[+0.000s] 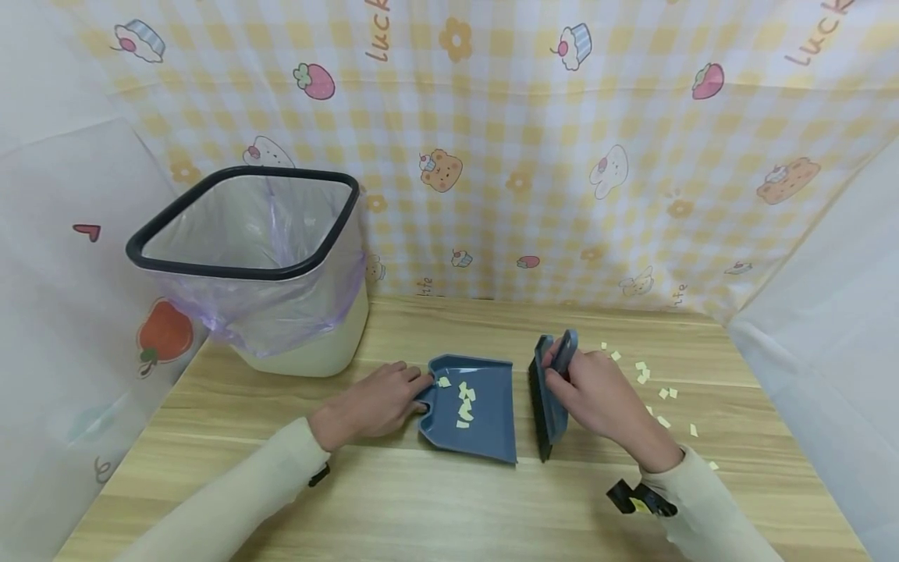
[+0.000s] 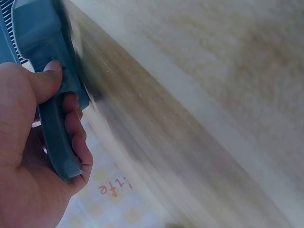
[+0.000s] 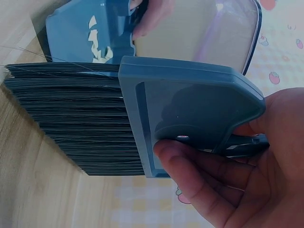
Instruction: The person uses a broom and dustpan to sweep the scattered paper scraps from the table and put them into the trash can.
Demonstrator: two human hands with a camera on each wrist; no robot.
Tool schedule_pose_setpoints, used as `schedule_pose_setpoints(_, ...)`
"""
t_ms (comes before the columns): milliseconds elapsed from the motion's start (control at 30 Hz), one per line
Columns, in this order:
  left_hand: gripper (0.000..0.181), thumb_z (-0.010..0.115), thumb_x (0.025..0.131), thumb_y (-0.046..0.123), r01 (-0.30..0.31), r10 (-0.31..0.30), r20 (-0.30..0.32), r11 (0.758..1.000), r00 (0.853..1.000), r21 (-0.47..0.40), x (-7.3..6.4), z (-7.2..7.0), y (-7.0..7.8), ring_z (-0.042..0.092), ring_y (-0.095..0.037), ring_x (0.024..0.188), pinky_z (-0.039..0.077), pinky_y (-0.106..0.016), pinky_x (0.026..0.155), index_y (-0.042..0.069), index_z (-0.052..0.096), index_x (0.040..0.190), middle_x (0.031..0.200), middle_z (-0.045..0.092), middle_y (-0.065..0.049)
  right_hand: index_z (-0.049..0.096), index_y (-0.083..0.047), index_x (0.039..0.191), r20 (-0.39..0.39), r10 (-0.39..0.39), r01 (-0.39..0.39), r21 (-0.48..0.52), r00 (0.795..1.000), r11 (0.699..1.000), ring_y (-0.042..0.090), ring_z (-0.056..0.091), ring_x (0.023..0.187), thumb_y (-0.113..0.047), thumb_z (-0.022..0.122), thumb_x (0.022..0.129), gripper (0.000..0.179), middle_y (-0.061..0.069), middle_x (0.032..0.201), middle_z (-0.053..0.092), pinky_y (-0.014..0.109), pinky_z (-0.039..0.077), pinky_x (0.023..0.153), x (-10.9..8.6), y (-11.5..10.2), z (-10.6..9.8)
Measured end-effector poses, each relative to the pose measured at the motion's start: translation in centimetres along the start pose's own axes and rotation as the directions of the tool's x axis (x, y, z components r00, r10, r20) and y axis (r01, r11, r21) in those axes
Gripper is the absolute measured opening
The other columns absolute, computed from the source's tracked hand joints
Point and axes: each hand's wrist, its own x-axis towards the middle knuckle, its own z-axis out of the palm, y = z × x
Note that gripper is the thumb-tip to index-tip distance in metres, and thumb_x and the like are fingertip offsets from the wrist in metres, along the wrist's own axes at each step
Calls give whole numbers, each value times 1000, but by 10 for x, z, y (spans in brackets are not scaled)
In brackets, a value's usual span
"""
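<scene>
Near the middle of the table lies a blue-grey dustpan [image 1: 485, 414], its mouth facing right. Several small pale yellow paper scraps [image 1: 466, 406] rest inside it. My left hand [image 1: 379, 400] grips the dustpan's handle [image 2: 59, 135], thumb on top and fingers curled beneath, as the left wrist view shows. Just right of the dustpan's mouth, a blue-grey hand brush [image 1: 555, 410] stands on edge. Its dark bristles [image 3: 76, 118] point down at the wood. My right hand [image 1: 607, 390] holds the brush by its handle. A small gap separates brush and dustpan.
Several loose paper scraps [image 1: 663, 393] lie scattered on the table [image 1: 421, 507] behind and right of my right hand. At the back left stands a bin [image 1: 316, 343] with a black rim and purple-tinted liner. A patterned curtain [image 1: 492, 117] hangs along the back.
</scene>
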Motion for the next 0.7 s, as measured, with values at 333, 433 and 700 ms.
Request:
schedule_pose_setpoints(333,41,67,112,24,30,-29,3,999,1000,-24,4,-15,-1,69,-33,110,57,-49,101,-4,64,142,122,73,-18,60,-16,100,0,-1,1,1,1000,1000,5,42,51,-7,54,108,13,-12,61,42,29,39,57,1,0,1)
schedule_pose_setpoints(433,39,68,111,25,21,-21,-10,1000,1000,-7,4,-24,-1,69,-31,106,58,-47,98,-2,66,139,119,73,-16,59,-16,100,1,0,0,1,1000,1000,5,43,52,-7,54,108,14,-11,61,43,29,40,58,1,0,2)
schedule_pose_setpoints(700,33,73,108,21,-44,47,-64,998,997,39,7,-44,-5,69,-28,95,58,-44,89,-3,68,130,107,73,-13,59,-15,99,8,3,-3,13,1000,1000,5,43,52,-6,54,108,14,-11,61,43,29,41,58,2,-2,4)
